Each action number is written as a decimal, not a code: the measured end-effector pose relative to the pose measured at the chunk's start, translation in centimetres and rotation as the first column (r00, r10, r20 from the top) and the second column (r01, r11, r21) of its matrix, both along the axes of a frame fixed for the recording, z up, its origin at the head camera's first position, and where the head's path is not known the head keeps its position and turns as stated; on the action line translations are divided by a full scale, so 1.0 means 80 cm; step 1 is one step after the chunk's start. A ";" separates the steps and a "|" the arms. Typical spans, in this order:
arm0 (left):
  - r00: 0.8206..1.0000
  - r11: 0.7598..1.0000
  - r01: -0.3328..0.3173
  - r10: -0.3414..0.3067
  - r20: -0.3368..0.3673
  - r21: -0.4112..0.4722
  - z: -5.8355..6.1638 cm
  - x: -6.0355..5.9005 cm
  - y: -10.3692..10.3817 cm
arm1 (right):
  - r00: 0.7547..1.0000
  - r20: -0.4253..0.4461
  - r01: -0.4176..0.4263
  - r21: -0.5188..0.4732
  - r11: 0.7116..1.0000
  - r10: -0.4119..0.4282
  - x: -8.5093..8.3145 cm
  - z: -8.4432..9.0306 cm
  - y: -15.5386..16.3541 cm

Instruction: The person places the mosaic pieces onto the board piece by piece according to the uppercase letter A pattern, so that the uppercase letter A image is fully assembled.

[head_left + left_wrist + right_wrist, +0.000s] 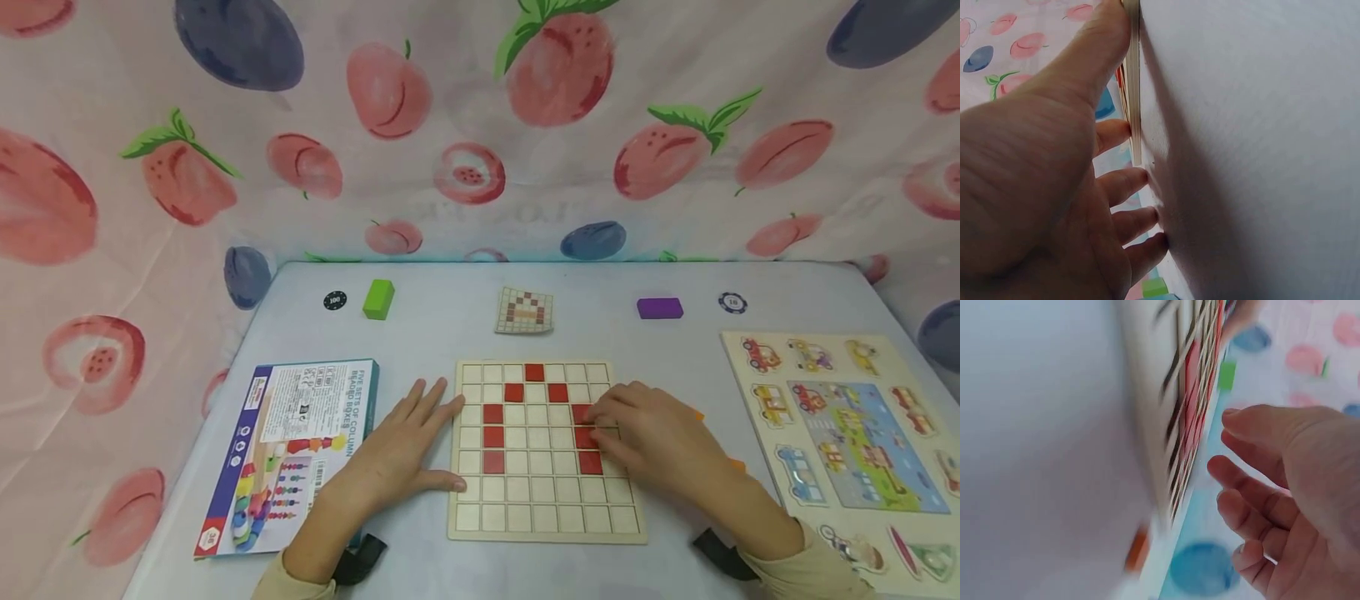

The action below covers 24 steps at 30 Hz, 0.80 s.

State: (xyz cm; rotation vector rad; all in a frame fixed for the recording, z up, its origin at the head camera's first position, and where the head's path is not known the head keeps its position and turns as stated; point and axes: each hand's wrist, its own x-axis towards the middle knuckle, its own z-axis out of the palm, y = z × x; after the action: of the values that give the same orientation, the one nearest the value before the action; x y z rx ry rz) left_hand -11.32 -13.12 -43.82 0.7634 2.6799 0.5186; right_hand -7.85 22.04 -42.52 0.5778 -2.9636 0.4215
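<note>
A square wooden grid board (547, 493) lies flat in the middle of the head view. Several red square tiles (590, 462) sit in its cells, forming a peaked outline. My left hand (408, 446) is spread at the board's left side, with thumb and index fingertip at the edge; the left wrist view shows the thumb (1094, 53) against the board's rim. Over the right side is my right hand (656, 437), its fingertips by the right column of red tiles. Seen from the right wrist, its fingers (1241, 512) are loosely bent with nothing between them.
Behind the board lies a small pattern card (524, 311), between a green block (378, 300) and a purple block (660, 308). A boxed toy (300, 458) is at left, a picture puzzle (765, 400) at right. An orange piece (737, 464) shows beside the right forearm.
</note>
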 end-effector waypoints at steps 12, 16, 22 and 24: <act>1.000 1.000 0.002 -0.002 -0.012 -0.001 0.000 0.000 0.000 | 0.996 0.015 0.085 0.117 0.989 -0.088 -0.005 -0.003 0.075; 1.000 1.000 0.000 0.000 -0.007 0.004 0.000 0.000 0.000 | 0.996 0.018 0.081 0.114 0.990 -0.084 -0.005 -0.005 0.076; 1.000 1.000 -0.006 0.006 0.000 0.001 0.000 0.000 0.000 | 0.998 -0.006 0.063 0.104 0.993 -0.062 -0.008 -0.005 0.074; 1.000 1.000 -0.004 0.004 0.002 -0.002 0.000 0.000 0.000 | 0.998 -0.014 0.066 0.098 0.993 -0.065 -0.010 -0.004 0.071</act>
State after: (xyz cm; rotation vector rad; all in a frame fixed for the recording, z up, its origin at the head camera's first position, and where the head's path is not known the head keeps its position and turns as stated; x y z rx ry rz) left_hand -11.33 -13.11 -43.85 0.7565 2.6808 0.5179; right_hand -8.65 27.75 -42.81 0.4886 -2.9969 0.2676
